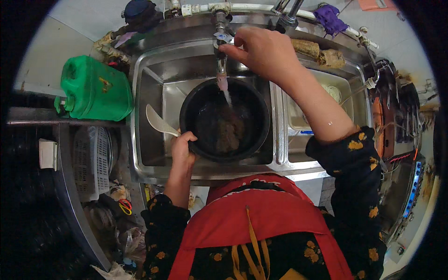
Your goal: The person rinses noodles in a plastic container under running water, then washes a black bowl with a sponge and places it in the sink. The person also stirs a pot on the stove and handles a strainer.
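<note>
A round black pot or bowl (257, 140) stands in the left basin of a stainless steel sink (157, 172). My left hand (182, 148) grips its lower left rim together with a pale rice paddle (157, 120), whose blade points up and left. Water runs from the faucet (221, 63) into the pot, over a brownish patch at the bottom that I cannot make out. My right hand (262, 50) is at the faucet's handle, thumb and fingers against it; how firmly they hold it is hard to tell.
A green plastic jerrycan (101, 91) lies left of the sink. Right of the divider, a pale tub (323, 75) sits in the second basin. Loofah-like rolls (316, 52) and a purple cloth (329, 20) are behind. Knives (402, 101) hang at the right; a plastic basket (91, 161) stands lower left.
</note>
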A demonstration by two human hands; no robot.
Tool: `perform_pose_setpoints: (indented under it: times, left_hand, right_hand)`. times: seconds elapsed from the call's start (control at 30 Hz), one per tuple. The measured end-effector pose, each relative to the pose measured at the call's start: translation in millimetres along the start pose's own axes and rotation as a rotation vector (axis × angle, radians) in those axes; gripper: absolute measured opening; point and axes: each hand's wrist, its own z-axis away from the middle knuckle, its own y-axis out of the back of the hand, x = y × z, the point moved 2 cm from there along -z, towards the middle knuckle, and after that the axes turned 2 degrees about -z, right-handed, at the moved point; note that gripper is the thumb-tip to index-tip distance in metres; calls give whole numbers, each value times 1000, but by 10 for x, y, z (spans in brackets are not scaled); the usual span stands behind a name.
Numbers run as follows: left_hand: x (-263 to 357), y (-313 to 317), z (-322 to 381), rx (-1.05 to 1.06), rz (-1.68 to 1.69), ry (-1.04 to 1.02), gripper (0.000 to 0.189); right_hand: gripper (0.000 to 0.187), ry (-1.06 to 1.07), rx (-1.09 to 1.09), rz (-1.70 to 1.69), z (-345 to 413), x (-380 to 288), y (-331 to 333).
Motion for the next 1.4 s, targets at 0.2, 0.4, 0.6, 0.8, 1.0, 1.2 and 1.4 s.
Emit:
perform_pose_setpoints:
  times: [0.2,0.4,0.6,0.8,1.0,1.2,1.4]
  left_hand:
    - [-16,93,54,81,54,-15,35]
    - [-6,104,98,5,32,-62,39]
    - [152,-16,491,-19,-130,-107,41]
    - [-157,69,685,-180,92,18,45]
    - [-169,27,898,-140,-10,67,47]
    - [-282,129,902,-151,-87,66,44]
    - [-331,136,931,-107,-272,-66,41]
  right_hand:
    - [37,-72,-61,114,-105,-125,-65]
    - [38,-131,24,184,-128,-277,-113]
    - [38,-41,-116,-78,338,-277,-224]
    - [41,137,-787,-8,1581,-288,-998]
    - [64,69,-1185,-26,2148,-296,-1372]
    - [69,119,-1254,-144,2346,-498,-1455]
    - [56,-96,-1367,-333,2209,-714,-1542]
